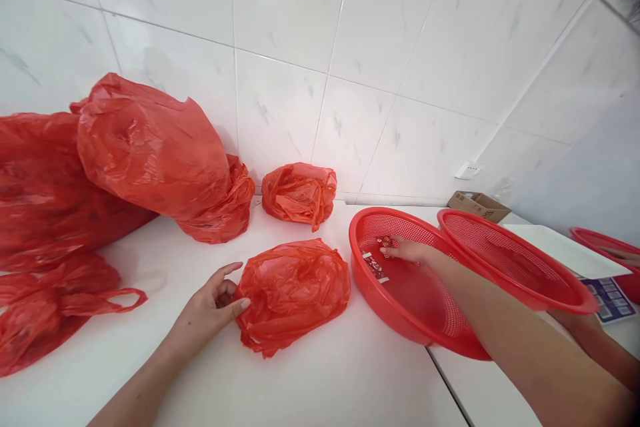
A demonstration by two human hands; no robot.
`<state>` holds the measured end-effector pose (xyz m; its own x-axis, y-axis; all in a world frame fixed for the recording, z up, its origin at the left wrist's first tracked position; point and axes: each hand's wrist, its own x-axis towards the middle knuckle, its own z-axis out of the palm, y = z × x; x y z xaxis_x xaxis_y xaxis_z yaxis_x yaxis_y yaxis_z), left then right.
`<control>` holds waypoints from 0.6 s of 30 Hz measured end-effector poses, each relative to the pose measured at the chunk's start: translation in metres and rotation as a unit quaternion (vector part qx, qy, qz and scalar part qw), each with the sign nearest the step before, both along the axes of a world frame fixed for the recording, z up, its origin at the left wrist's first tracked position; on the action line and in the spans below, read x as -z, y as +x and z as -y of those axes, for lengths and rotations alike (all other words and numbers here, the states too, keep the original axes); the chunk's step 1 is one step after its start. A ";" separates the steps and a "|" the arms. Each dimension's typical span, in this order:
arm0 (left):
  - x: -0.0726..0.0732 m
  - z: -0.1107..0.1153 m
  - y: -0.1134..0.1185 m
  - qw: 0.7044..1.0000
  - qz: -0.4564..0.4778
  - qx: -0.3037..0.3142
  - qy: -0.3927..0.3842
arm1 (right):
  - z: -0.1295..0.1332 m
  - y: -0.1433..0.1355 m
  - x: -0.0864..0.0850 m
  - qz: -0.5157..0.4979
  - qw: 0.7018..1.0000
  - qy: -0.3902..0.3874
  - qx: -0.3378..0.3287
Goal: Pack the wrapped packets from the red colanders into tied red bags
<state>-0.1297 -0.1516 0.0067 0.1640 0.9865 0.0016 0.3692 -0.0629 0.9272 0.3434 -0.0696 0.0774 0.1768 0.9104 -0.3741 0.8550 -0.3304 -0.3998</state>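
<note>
My left hand [211, 297] is at the left edge of an open red plastic bag [295, 290]. Its thumb and forefinger are apart, and the thumb tip overlaps the bag's rim. Inside a red perforated plastic basket [385, 317], my right hand [404, 249] has its fingers closed around a small dark red-and-white printed packet [385, 242]; the fingers partly cover it. More of these small packets [375, 268] lie against the basket's left inner wall.
Full red plastic bags [155, 153] are piled at the left. A smaller red bag [300, 193] stands by the tiled wall. At right are a second red basket [515, 257], a cardboard box [479, 205], a white tray [565, 250] and another person's hand [623, 255].
</note>
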 end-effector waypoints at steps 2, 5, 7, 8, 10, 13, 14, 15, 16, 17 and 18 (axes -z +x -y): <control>-0.001 0.000 0.000 1.000 0.002 0.001 0.000 | -0.001 -0.008 0.002 -0.014 0.999 -0.009 -0.034; -0.001 0.000 -0.001 1.000 0.002 0.001 -0.003 | 0.002 -0.023 0.002 -0.021 0.996 -0.016 -0.082; -0.001 -0.001 -0.001 1.000 0.004 0.002 -0.005 | 0.006 -0.035 0.002 -0.008 0.991 -0.026 -0.129; 0.000 -0.001 -0.002 1.000 0.005 0.003 -0.005 | 0.009 -0.042 0.002 0.008 0.988 -0.030 -0.150; 0.001 -0.002 -0.002 1.000 0.009 0.007 -0.003 | 0.015 -0.055 0.002 0.052 0.982 -0.030 -0.177; 0.001 -0.003 -0.002 1.000 0.010 0.009 0.005 | 0.024 -0.072 0.003 0.090 0.979 -0.007 -0.185; 0.001 -0.003 -0.002 1.000 0.011 0.008 0.007 | 0.026 -0.076 0.003 0.092 0.978 0.008 -0.190; 0.001 -0.003 -0.002 1.000 0.012 0.006 0.008 | 0.029 -0.080 0.003 0.091 0.976 0.023 -0.194; 0.001 -0.002 -0.001 1.000 0.013 0.005 0.008 | 0.032 -0.084 0.004 0.088 0.976 0.035 -0.195; 0.001 -0.002 -0.001 1.000 0.014 0.005 0.010 | 0.035 -0.087 0.004 0.078 0.977 0.045 -0.192; 0.000 -0.001 0.000 1.000 0.013 0.006 0.012 | 0.037 -0.090 0.005 0.060 0.980 0.049 -0.185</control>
